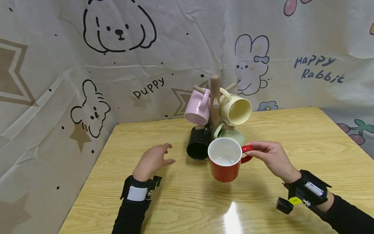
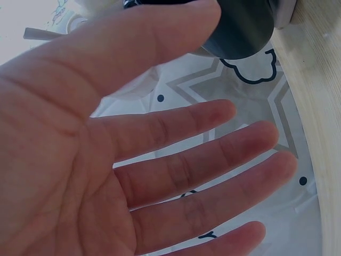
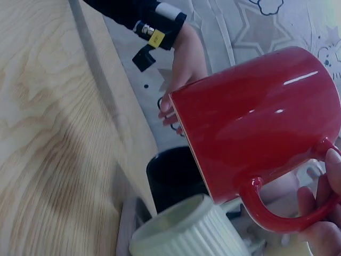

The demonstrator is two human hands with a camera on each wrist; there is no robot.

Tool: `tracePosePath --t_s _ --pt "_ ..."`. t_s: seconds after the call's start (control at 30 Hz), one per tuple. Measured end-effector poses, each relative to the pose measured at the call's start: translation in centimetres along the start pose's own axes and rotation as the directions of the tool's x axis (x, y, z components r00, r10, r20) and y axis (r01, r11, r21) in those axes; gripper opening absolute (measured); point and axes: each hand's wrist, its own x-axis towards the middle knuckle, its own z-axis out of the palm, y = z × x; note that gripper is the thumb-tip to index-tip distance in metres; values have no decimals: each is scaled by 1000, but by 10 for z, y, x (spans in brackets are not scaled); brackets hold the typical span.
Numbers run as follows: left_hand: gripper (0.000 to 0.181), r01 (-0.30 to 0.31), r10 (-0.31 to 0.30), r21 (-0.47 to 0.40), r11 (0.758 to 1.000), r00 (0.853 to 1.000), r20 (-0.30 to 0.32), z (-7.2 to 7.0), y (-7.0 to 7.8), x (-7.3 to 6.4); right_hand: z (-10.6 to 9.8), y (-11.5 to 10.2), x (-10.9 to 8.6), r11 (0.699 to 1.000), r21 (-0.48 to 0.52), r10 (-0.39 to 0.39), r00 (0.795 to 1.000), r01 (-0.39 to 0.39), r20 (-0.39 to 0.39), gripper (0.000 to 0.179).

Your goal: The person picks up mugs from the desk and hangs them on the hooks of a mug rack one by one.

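By its handle, my right hand (image 1: 271, 158) holds a red mug (image 1: 225, 170) with a white inside, its mouth turned up toward the head camera. The mug is in front of a wooden mug tree (image 1: 215, 107). On the tree's pegs hang a pink mug (image 1: 197, 107), a cream mug (image 1: 238, 109), a black mug (image 1: 198, 143) and a ribbed pale green mug (image 3: 186, 229), partly hidden behind the red one in the head view. My left hand (image 1: 152, 161) hovers left of the black mug with fingers spread and nothing held, as the left wrist view (image 2: 176, 170) confirms.
The mug tree stands near the back of a light wood table (image 1: 175, 201). Behind it hangs a cloth (image 1: 181, 42) printed with cartoon animals. Table surface extends on both sides of the tree and in front of it.
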Motion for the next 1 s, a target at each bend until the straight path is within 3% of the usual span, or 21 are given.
tracePosePath --t_s 0.23,0.47,0.67,0.87,1.0 --pt "50 -6 6 -1 1000 1000 -9 0 0 0 14 -2 3 996 76 -44 999 43 4 24" --pt "50 -21 21 3 1000 1000 -12 -3 0 -1 20 0 2 1000 -8 -26 1000 26 -16 20" --pt "49 -18 18 8 1000 1000 -12 -4 1 -2 19 0 2 995 -9 104 993 -104 54 25" --pt "49 -13 13 11 1000 1000 -17 -5 1 -3 15 1 3 956 78 265 948 -282 174 36" --pt "47 11 -12 -10 1000 998 -57 -5 1 -3 13 2 2 942 104 293 935 -318 202 39"
